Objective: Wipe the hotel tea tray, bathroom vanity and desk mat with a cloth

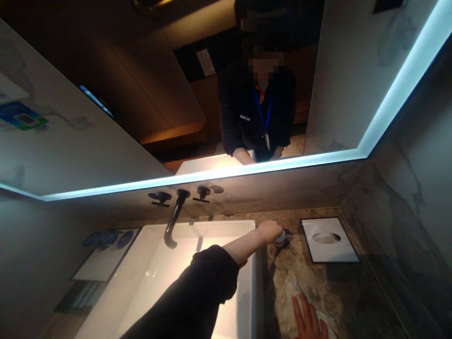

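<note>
My left hand [269,232] reaches across the back right corner of the white basin [247,226], in a dark sleeve. Its fingers are closed round a small white round object [281,238] that stands on the brown marble counter [318,282]; I cannot make out what the object is. My right hand [310,321] lies at the bottom edge of the view. Its fingers are spread flat on a white cloth [294,289] on the counter.
A black wall faucet [173,221] with two cross handles hangs over the basin. A white square plate with an oval slot [330,240] is set in the counter at the right. A tray with blue round items [106,254] lies left. A lit mirror [212,174] reflects me.
</note>
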Available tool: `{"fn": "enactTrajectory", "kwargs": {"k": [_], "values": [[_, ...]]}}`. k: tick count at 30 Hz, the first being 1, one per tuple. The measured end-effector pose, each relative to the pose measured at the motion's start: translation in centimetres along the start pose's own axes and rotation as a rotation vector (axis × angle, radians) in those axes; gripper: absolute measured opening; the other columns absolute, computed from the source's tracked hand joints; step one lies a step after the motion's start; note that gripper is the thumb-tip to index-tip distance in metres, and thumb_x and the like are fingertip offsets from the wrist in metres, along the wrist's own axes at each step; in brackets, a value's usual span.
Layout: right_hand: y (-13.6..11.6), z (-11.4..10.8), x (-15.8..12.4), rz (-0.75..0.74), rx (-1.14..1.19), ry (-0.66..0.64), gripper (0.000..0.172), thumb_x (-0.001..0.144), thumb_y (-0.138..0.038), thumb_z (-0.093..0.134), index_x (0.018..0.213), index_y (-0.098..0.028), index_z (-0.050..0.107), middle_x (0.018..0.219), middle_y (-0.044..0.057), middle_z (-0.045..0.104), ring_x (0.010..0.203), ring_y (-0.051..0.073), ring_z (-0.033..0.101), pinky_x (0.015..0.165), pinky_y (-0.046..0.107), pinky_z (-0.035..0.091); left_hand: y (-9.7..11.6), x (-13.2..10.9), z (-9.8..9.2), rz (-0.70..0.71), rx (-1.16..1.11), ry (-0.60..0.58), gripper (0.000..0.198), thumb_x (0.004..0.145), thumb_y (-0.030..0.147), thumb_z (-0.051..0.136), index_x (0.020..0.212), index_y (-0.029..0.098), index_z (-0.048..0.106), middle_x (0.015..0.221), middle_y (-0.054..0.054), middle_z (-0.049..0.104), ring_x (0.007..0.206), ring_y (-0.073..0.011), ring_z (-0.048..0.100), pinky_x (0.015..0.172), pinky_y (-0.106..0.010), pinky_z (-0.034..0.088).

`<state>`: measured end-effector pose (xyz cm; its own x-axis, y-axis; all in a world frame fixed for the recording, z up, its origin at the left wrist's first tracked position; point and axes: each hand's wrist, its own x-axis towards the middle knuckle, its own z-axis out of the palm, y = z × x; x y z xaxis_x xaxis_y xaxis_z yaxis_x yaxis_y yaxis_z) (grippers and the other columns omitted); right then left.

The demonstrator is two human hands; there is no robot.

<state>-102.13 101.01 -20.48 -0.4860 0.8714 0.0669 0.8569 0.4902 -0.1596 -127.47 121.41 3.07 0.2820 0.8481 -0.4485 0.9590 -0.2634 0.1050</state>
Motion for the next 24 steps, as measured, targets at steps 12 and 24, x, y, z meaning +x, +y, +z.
{"fn": "enactTrajectory", "kwargs": {"k": [12, 24], "values": [[-5.8, -1.0, 6.6, -0.17, 0.13, -0.334, 0.058, 0.084, -0.011, 0.045, 0.136, -0.032, 0.056, 0.157, 0.0, 0.035, 0.145, 0.03, 0.034, 0.112, 0.058, 0.033, -0.4, 0.7, -0.6, -0.026, -0.02, 0.023, 0.021, 0.093, 0.017, 0.055, 0.105, 0.013, 0.071, 0.109, -0.016, 0.072, 0.106, -0.0299, 0.068, 0.088, -0.034, 0.055], [16.4, -5.1, -5.8, 0.184, -0.2, 0.178, 0.082, 0.086, -0.022, 0.043, 0.157, -0.035, 0.003, 0.147, 0.011, 0.052, 0.118, 0.035, 0.059, 0.076, 0.052, 0.048, 0.1, 0.3, -0.6, -0.198, -0.156, 0.158, 0.044, 0.096, 0.032, 0.054, 0.135, 0.011, 0.051, 0.114, -0.019, 0.07, 0.107, -0.0328, 0.067, 0.089, -0.042, 0.054]]}}
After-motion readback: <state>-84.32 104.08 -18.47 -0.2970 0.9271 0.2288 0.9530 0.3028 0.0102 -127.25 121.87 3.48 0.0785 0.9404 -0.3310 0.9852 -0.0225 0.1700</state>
